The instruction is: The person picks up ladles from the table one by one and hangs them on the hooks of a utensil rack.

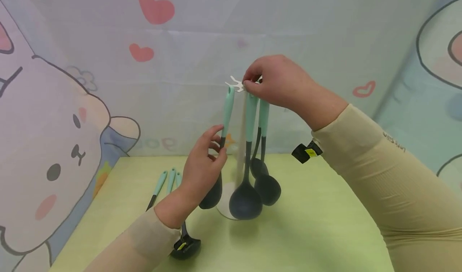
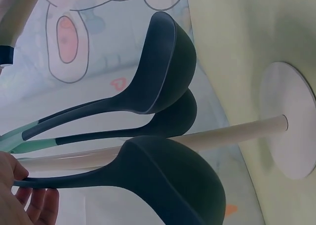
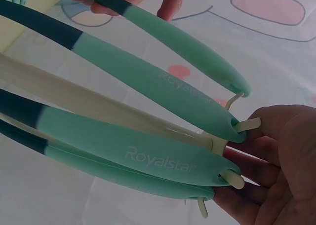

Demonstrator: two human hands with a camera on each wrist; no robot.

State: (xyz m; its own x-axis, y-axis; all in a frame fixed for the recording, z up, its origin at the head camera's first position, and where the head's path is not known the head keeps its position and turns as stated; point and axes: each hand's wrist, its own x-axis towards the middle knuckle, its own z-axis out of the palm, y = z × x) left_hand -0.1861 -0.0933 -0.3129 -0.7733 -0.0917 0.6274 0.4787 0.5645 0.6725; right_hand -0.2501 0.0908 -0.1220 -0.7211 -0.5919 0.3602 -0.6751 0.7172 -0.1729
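Two hands of mine are busy in the head view. My left hand (image 1: 203,163) pinches the dark neck of a mint-handled utensil (image 1: 228,107), near upright beside the pole, while thumb and forefinger of my right hand (image 1: 283,81) pinch the white hook top (image 1: 239,86). The round base (image 1: 226,193) sits on the surface (image 1: 310,224) short of its far edge, and three other hanging utensils (image 1: 250,119) load mostly the side toward the right edge. I judge the stand could tip if I press unevenly on its top. Spare utensils (image 1: 157,191) lie toward the left edge, and a ladle (image 1: 185,250) shows beside my left cuff; a low sweep of that forearm could knock it.

From the left wrist, my fingers are narrow on the neck, with the big bowl (image 2: 173,180) well out beyond them. If that pinch slackens or twists, the bowl's weight could swing it against the pole (image 2: 222,136) or the hanging ladle bowl (image 2: 168,67).

From the right wrist, a hook tip (image 3: 232,101) meets the held handle's hole, but I cannot tell how deeply it seats. Released with only the tip caught, the utensil could slip off and drop. My right fingers reach behind the neighbouring handles, so a careless withdrawal could nudge one loose.
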